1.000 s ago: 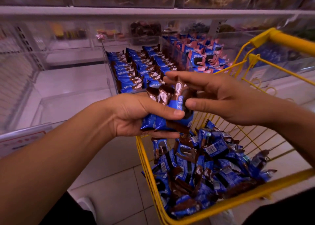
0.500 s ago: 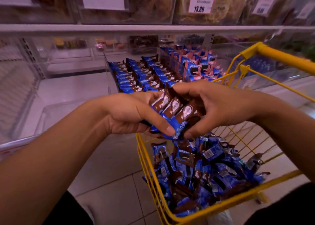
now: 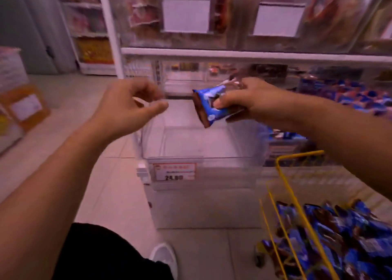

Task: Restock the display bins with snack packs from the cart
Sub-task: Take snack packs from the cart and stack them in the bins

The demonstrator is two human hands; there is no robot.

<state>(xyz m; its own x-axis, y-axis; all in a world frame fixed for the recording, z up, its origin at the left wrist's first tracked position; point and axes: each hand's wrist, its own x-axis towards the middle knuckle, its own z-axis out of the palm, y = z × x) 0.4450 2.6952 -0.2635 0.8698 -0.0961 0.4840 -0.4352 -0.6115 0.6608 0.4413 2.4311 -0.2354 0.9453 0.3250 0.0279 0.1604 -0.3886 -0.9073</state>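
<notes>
Shop aisle, tiled floor, shelving with clear display bins; frame is motion-blurred. Clear bin straight ahead looks bare inside, price tag reading 24.80 on its front lip. Right hand holds a small bunch of blue-and-brown snack packs, thumb pressed on the front, fingers wrapped behind; bunch hangs above that bin's back half, tilted, not touching it. Exact pack count can't be told from the blur. Left hand is just left of the bin, fingers loosely curled, thumb out, nothing in it, apart from the packs. Next bin to the right is stocked with the same blue packs. Yellow wire cart at lower right, piled with more blue packs. Cardboard boxes sit on the floor at far left. White shoe visible at bottom.
</notes>
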